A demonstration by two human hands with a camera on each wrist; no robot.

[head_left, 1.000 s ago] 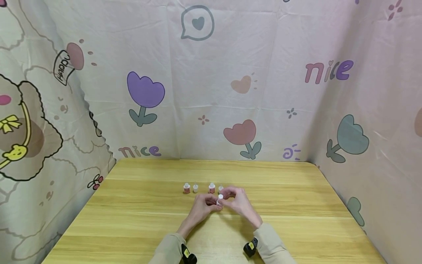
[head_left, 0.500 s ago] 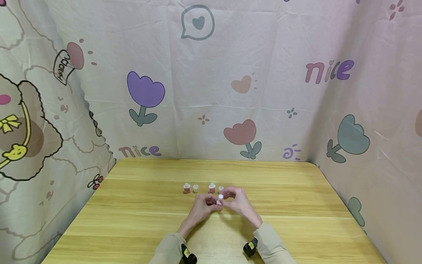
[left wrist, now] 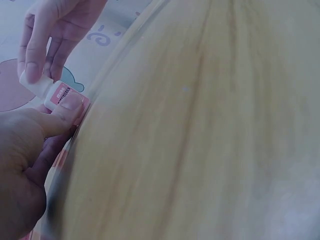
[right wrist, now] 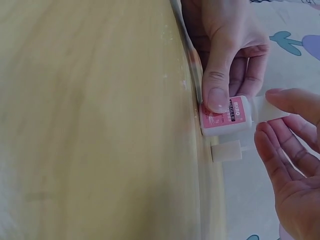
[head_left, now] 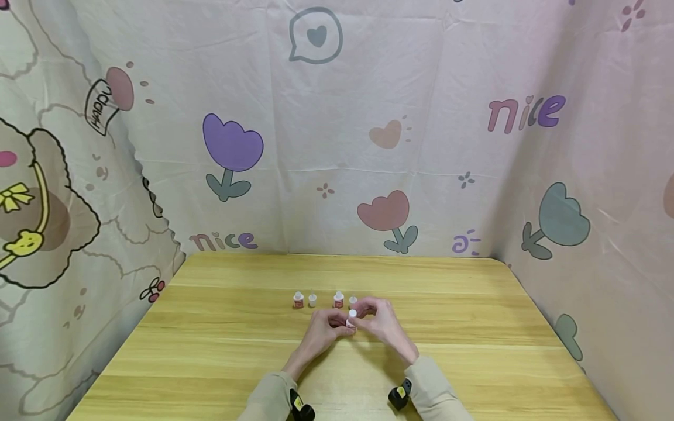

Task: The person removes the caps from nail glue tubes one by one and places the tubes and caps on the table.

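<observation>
Between both hands, close over the table, is a small white glue bottle with a pink label; it stands upright in the head view. My left hand grips the lower body of the bottle, thumb across the label. The white cap on its neck is pinched between the thumb and fingers of my right hand. In the left wrist view the thumb covers part of the label. Just behind the right fingers a loose white cap with a thin pin stands on the table, partly hidden in the head view.
Beyond the hands, two uncapped glue bottles stand in a row, the left bottle and the middle bottle. Another loose cap stands between them. The wooden table ends at a printed cloth hanging behind.
</observation>
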